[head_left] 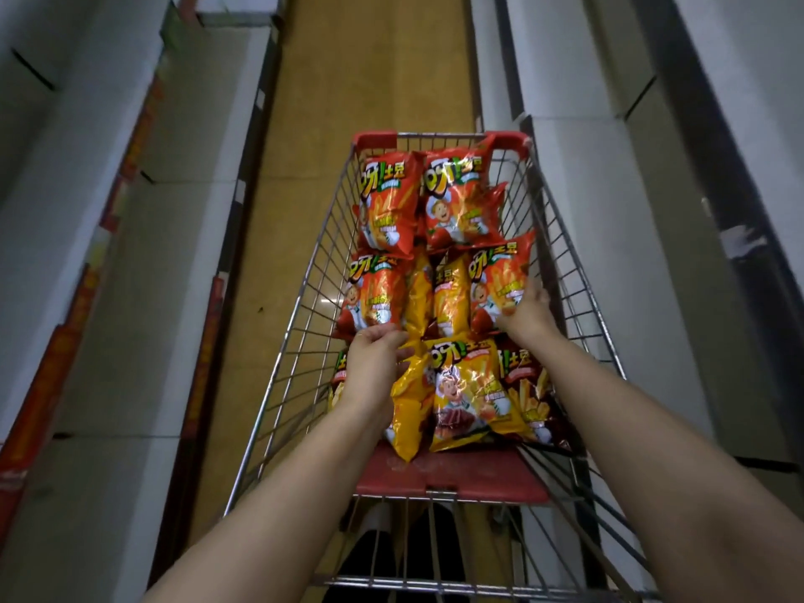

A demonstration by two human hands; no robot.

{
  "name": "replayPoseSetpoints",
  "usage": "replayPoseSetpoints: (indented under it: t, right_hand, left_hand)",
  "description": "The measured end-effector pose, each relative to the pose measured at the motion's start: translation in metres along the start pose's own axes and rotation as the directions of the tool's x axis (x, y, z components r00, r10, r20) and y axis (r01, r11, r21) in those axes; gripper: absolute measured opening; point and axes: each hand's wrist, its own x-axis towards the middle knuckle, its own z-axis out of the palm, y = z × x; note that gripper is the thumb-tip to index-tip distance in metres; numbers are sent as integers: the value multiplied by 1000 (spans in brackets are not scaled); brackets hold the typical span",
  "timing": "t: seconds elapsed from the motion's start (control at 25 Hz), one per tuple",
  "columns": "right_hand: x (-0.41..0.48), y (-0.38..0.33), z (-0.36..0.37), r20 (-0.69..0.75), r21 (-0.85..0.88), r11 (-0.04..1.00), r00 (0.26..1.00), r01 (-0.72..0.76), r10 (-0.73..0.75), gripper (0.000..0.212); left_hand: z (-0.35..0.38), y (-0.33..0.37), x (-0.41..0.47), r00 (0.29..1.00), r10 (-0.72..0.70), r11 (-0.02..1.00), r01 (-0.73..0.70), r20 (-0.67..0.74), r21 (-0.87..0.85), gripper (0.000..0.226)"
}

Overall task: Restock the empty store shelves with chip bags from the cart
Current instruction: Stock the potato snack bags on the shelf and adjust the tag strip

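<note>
both hands are down in the cart, apart from each other. the left hand (374, 359) is seen from its back, fingers curled at the bottom edge of the left red bag (370, 293), thumb stretched toward the top of the near yellow bag (465, 393); whether it has actually closed on either bag cannot be told. the right hand (528, 311) grips the right red bag (496, 280) at its lower right corner, fingers up along the bag's edge and thumb across its front.

between those two red bags stand two narrow yellow bags (450, 293), side by side and on edge. beyond them, at the far end of the cart, two more red bags (387, 202) lie face up, touching, with further red bags partly hidden beneath. nearer the person, just right of the near yellow bag, lies a dark brown bag (528, 393); another bag shows only as a sliver behind the left wrist.

the cart (287, 341) is a wire one with red corner caps at its far end and a red seat flap (448, 472) at the near end, the yellow bags overlapping it. it stands on a tan floor (370, 80) in a narrow aisle. the left shelves (187, 137), pale with red edge strips (143, 124), and the right shelves (587, 167) are bare where they show
</note>
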Motion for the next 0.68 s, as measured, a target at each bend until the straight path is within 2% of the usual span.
replayPoseSetpoints:
  t: [0.08,0.12,0.2,0.28,0.36,0.48,0.52,0.6,0.68]
  right_hand:
    - [10,5,12,31,-33,998,999,-44,45,85]
    - [11,7,16,2,-65,997,999,-38,38,77]
    - [7,7,20,-112,-156,987,992,39,-56,48]
    - [-6,1,15,-226,-202,970,957,136,-181,30]
    - [-24,-8,0,-303,-182,962,919,203,-251,27]
    - [-61,-21,-29,-381,-35,956,881,290,-281,24]
    - [-75,-25,-38,-397,33,947,874,321,-282,23]
    - [-111,-32,-59,-408,237,905,882,353,-237,16]
    - [-153,-41,-79,-380,449,818,905,361,-190,9]
  left_hand:
    - [0,-5,5,1000,-2,1000,2,3,8,12]
    - [0,-6,5,1000,-2,1000,2,7,16,11]
    - [-1,-8,4,1000,1,1000,-1,7,22,12]
    - [-3,-9,1,1000,-1,1000,1,6,23,12]
    - [-3,-5,-6,999,5,1000,-6,43,30,8]
    - [-1,4,-18,994,28,998,-35,109,61,9]
    - [-1,7,-18,991,35,996,-45,128,77,23]
    - [-4,19,-27,984,40,996,-53,174,74,66]
    - [-7,33,-35,966,59,996,-73,250,48,104]
